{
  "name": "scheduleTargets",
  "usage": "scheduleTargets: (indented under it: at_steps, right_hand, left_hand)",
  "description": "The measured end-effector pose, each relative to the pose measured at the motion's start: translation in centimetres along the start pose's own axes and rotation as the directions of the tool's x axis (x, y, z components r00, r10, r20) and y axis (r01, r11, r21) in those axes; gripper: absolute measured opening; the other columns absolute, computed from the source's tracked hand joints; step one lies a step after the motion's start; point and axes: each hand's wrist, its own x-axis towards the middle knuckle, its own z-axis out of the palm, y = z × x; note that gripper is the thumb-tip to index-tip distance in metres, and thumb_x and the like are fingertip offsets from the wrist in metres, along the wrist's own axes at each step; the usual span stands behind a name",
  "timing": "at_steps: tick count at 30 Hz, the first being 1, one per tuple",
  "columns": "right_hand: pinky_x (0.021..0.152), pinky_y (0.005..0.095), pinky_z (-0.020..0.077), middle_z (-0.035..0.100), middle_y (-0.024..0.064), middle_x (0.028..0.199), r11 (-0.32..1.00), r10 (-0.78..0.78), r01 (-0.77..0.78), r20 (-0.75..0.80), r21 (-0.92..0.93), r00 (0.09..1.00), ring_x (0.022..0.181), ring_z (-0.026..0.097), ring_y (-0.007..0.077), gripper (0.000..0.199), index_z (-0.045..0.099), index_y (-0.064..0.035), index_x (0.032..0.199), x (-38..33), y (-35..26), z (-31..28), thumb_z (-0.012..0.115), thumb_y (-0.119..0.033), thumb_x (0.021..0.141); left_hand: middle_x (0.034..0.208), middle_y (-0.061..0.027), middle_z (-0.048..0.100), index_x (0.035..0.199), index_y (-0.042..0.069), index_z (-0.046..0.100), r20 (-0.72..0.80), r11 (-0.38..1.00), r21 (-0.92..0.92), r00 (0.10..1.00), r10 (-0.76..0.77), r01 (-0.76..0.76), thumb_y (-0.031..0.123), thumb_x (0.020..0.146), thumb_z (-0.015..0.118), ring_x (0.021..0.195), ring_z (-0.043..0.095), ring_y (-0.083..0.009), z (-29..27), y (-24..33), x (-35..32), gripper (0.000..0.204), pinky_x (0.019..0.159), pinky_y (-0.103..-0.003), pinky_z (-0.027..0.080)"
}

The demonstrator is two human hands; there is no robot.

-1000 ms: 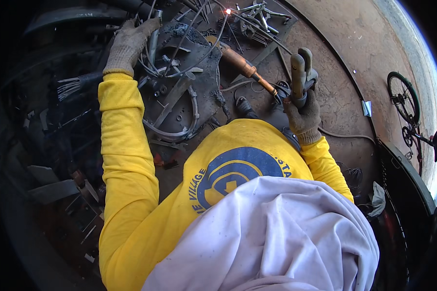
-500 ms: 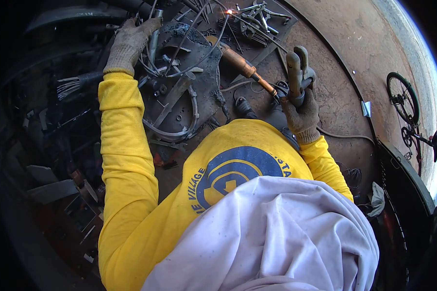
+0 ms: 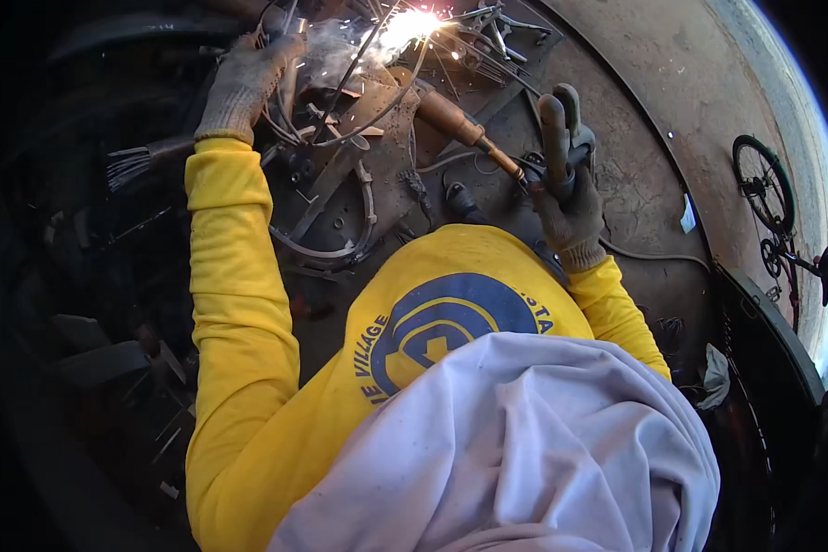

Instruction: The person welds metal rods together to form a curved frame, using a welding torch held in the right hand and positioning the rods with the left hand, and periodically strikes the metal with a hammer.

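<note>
My left hand (image 3: 239, 87), in a knitted work glove, is closed around a short metal tube (image 3: 290, 87) among bent steel rods. My gloved right hand (image 3: 572, 216) grips a welding electrode holder (image 3: 561, 138) with pale grey-tan jaws. From it a thin welding rod (image 3: 522, 83) runs up and left toward a bright arc (image 3: 412, 28), which throws sparks and smoke. Glare hides where the rod meets the metal. Thin curved rods (image 3: 403, 95) form loops beside my left hand. Between my hands lies a copper-coloured cylinder (image 3: 451, 120) with a narrow end.
Locking pliers (image 3: 499, 28) lie beyond the arc. A curved metal strip (image 3: 368, 207) and steel offcuts lie nearer me. A cable (image 3: 649, 256) crosses the ground to the right. Frayed wire strands (image 3: 129, 167) show at left, and a bicycle (image 3: 765, 189) stands far right.
The small glowing spot at the rod's tip has flared into a large bright arc with sparks and smoke. Both hands stay almost in place.
</note>
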Motion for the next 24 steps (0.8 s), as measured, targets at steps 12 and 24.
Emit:
scheduleTargets:
  at_steps: [12,24]
  right_hand:
    - [0.069,0.0336,0.0516,0.064,0.0105,0.091,0.987,-0.152,0.153,-0.031,0.037,0.988,0.077,0.064,0.0201,0.039,0.057,0.0008,0.119,-0.1,1.9,0.1,0.075,-0.020,0.090]
    - [0.067,0.0296,0.0553,0.064,0.0074,0.092,0.974,0.089,-0.082,-0.023,0.212,0.996,0.075,0.064,0.0140,0.043,0.053,0.0026,0.132,-0.5,3.5,-1.1,0.066,-0.010,0.092]
  left_hand:
    - [0.106,-0.0170,0.071,0.122,0.000,0.067,-0.012,0.996,-0.066,0.998,0.066,-0.066,0.054,0.084,0.070,0.096,0.068,-0.0255,0.2,0.0,-0.4,0.066,0.084,-0.040,0.052]
    - [0.132,-0.0217,0.064,0.140,0.000,0.057,-0.129,0.990,0.056,0.982,0.136,-0.130,0.050,0.081,0.075,0.120,0.062,-0.0311,0.6,1.3,-1.5,0.079,0.102,-0.039,0.047]
